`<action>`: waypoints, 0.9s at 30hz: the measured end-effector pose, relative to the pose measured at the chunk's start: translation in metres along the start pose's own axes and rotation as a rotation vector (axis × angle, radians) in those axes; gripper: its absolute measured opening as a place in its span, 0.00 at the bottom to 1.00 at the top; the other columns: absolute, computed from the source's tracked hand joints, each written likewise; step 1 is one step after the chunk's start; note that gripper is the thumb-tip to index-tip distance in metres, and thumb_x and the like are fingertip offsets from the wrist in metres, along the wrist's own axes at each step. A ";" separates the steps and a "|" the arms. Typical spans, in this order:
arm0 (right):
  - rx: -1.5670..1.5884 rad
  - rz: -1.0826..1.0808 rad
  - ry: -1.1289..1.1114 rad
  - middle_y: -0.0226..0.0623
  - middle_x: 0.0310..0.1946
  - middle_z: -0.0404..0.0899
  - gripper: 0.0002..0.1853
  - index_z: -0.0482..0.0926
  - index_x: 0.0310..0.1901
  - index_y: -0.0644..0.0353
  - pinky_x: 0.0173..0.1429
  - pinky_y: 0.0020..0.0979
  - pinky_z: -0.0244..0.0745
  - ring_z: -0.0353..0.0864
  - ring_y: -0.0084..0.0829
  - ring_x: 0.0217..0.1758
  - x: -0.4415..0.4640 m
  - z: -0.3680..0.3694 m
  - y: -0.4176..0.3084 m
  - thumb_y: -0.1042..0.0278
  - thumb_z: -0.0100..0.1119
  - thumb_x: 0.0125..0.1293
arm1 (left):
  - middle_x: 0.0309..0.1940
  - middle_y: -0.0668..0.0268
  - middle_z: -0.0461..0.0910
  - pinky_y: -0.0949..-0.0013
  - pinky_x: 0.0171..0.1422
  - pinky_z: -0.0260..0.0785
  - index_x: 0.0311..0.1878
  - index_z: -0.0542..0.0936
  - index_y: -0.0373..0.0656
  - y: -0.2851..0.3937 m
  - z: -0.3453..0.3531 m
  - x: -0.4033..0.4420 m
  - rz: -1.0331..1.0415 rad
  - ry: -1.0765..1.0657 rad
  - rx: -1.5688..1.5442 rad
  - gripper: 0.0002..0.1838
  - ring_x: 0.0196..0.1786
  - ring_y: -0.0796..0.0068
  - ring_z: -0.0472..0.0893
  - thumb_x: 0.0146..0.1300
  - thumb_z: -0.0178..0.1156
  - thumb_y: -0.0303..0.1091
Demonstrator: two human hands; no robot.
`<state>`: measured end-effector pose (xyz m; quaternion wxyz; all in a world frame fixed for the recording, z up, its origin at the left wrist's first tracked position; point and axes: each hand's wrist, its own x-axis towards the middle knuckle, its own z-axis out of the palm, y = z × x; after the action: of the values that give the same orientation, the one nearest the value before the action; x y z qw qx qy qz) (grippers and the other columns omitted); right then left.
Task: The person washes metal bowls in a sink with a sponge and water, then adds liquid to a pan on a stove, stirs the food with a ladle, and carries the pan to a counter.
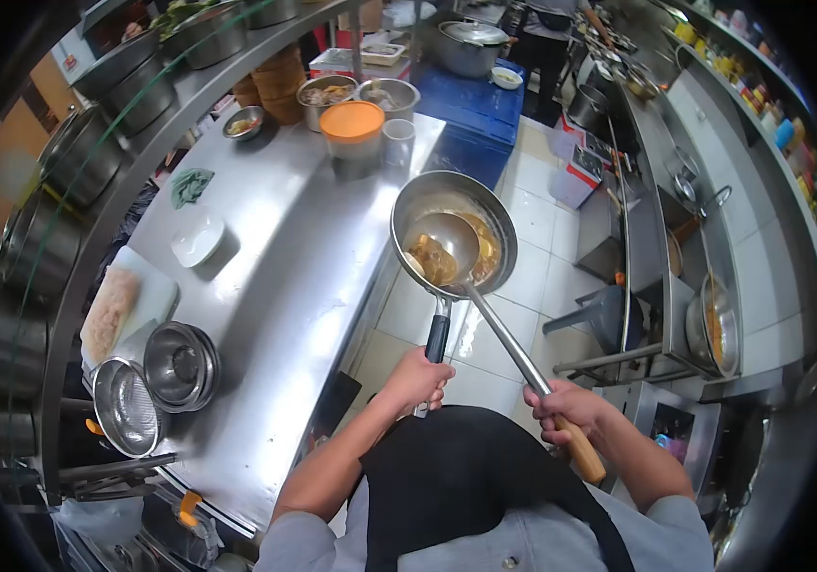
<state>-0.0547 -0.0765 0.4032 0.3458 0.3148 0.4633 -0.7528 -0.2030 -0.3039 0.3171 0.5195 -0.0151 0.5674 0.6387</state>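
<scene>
My left hand (pixel 414 383) is closed around the black grip of a deep metal pan (pixel 442 194), held out in front of me above the floor beside the steel table. In my right hand (pixel 572 410) is the wooden end of a long ladle (pixel 511 341). Its bowl rests inside the pan, over brown stew (pixel 488 255) with chunks in sauce. Part of the food is hidden beneath the ladle.
Left of me, the steel table (pixel 265 257) bears a white bowl (pixel 198 237), stacked metal bowls (pixel 180 365), a cutting board with pale meat (pixel 111 310) and an orange-lidded tub (pixel 351 124). A blue chest (pixel 480 124) stands ahead. Another person (pixel 547 48) is farther back.
</scene>
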 end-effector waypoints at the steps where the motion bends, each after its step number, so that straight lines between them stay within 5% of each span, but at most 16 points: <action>1: 0.082 0.009 -0.019 0.33 0.16 0.66 0.06 0.67 0.36 0.57 0.11 0.27 0.62 0.65 0.25 0.10 0.005 0.010 -0.004 0.79 0.50 0.59 | 0.16 0.71 0.65 0.69 0.17 0.62 0.33 0.63 0.44 0.005 -0.008 -0.008 0.011 0.008 -0.004 0.12 0.13 0.80 0.66 0.60 0.58 0.23; 11: 0.362 0.086 -0.308 0.35 0.12 0.68 0.08 0.67 0.36 0.56 0.08 0.24 0.58 0.62 0.24 0.06 0.035 0.104 -0.064 0.81 0.49 0.55 | 0.17 0.72 0.65 0.72 0.18 0.60 0.31 0.65 0.46 0.027 -0.099 -0.073 -0.012 -0.029 -0.237 0.11 0.13 0.84 0.64 0.61 0.60 0.25; 23: -0.133 -0.008 -0.291 0.31 0.14 0.68 0.06 0.68 0.34 0.55 0.12 0.26 0.59 0.63 0.23 0.08 0.132 0.243 -0.169 0.75 0.52 0.56 | 0.18 0.73 0.66 0.74 0.17 0.59 0.32 0.67 0.46 0.014 -0.144 -0.102 0.083 0.077 -0.448 0.10 0.13 0.85 0.64 0.63 0.60 0.25; 27: -0.338 -0.161 -0.411 0.36 0.16 0.69 0.04 0.69 0.26 0.60 0.14 0.29 0.63 0.67 0.28 0.11 0.223 0.285 -0.188 0.75 0.52 0.56 | 0.19 0.73 0.66 0.74 0.17 0.59 0.33 0.67 0.46 0.008 -0.148 -0.100 0.102 0.071 -0.525 0.10 0.13 0.85 0.63 0.64 0.59 0.25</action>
<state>-0.3761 -0.3263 0.4227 0.4193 0.0556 0.5257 -0.7381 -0.2474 -0.4768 0.3312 0.4448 -0.1433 0.4001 0.7883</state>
